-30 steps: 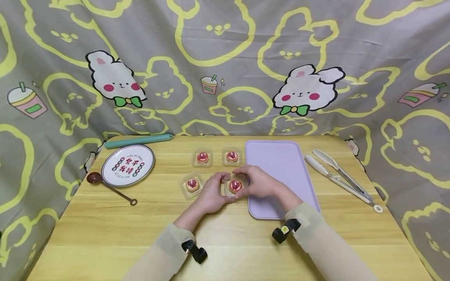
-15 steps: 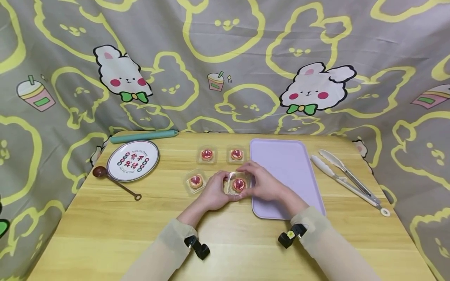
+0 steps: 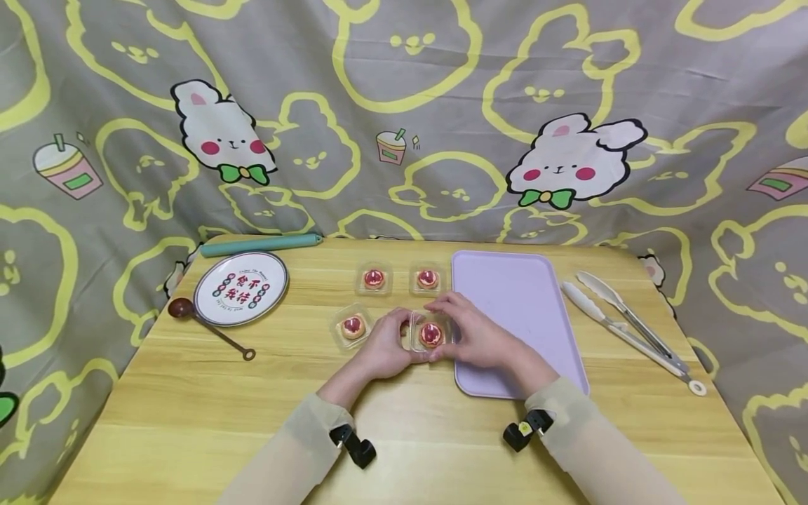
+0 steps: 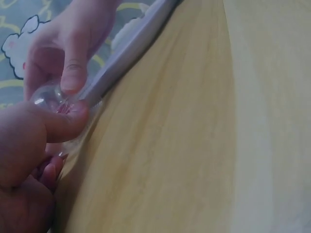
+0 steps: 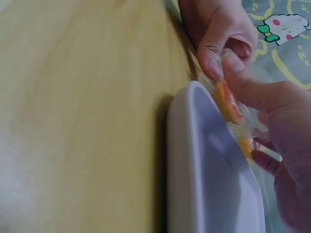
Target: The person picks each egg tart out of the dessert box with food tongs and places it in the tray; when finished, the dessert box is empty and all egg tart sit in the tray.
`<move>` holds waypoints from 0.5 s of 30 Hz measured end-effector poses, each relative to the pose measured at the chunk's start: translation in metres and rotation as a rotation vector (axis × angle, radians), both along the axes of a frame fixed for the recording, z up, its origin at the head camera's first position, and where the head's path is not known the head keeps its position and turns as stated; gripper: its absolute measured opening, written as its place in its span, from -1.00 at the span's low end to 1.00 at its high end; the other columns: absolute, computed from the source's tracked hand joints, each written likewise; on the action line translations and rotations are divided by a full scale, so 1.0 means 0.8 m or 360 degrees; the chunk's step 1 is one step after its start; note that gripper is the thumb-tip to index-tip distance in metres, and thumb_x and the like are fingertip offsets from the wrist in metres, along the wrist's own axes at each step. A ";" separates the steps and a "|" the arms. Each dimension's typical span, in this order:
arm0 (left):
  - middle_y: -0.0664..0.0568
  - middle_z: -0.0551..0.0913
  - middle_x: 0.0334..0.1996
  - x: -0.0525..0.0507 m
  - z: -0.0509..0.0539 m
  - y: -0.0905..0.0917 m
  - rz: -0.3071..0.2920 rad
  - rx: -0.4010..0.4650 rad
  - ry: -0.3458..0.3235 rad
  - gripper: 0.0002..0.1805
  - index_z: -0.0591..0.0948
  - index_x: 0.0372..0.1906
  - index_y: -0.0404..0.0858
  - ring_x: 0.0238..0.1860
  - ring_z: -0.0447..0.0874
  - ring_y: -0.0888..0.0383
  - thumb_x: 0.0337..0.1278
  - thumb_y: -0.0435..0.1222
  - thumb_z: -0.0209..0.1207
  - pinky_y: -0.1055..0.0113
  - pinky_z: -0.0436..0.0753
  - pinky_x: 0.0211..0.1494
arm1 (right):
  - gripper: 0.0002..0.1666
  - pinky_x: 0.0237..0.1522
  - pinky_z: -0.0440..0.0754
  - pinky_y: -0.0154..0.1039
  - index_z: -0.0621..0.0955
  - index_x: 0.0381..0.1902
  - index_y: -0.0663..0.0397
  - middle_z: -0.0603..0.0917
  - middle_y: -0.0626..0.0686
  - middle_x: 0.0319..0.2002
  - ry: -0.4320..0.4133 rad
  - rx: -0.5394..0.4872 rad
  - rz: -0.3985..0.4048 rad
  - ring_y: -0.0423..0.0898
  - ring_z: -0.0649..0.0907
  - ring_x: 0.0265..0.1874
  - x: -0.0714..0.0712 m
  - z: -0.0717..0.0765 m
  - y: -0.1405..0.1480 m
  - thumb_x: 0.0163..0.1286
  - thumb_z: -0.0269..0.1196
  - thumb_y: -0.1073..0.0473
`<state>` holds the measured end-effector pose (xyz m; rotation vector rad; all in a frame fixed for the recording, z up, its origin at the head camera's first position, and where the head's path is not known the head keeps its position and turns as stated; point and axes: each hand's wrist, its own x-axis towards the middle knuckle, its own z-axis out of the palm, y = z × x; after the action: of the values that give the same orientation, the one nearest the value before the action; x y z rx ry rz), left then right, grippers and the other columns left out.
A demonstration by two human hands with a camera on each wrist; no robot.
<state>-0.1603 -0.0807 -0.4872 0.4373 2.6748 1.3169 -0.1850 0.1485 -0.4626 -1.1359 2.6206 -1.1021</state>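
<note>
A small tart (image 3: 431, 334) with a red glossy top sits in a clear plastic box at the table's middle, beside the tray. My left hand (image 3: 386, 348) grips the box's left side. From the right my right hand (image 3: 482, 338) holds the same box, thumb at the near side and fingers at the far side. Both thumbs meet close together on the clear plastic in the left wrist view. In the right wrist view, the tart's orange side (image 5: 227, 102) shows through the box. Fingers hide parts of the box, and I cannot tell whether its lid is fully pressed down.
Three similar boxed tarts stand nearby: back left (image 3: 374, 279), back right (image 3: 427, 279) and front left (image 3: 353, 326). The purple tray (image 3: 514, 294) lies partly under my right arm. Tongs (image 3: 631, 330) lie right; a plate (image 3: 241, 289), brown ladle (image 3: 208, 328) and teal roll (image 3: 261, 244) lie left.
The head view has shifted slightly, moving the whole scene a little to the right. Both hands stay on the same box, with only slight finger movement around it.
</note>
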 end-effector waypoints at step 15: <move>0.02 0.60 0.14 0.001 0.001 0.002 -0.0002 -0.0037 0.0001 -0.14 0.54 0.32 -0.25 0.08 0.59 0.03 -0.10 -0.09 0.68 0.08 0.61 0.24 | 0.09 0.46 0.41 0.17 0.53 0.44 0.23 0.57 0.19 0.36 0.0098 0.0235 -0.0136 0.15 0.51 0.36 0.000 0.010 0.007 0.07 0.64 -0.22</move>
<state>-0.1598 -0.0789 -0.4868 0.4370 2.6870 1.2838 -0.1852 0.1542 -0.4544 -1.0541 2.7679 -0.8822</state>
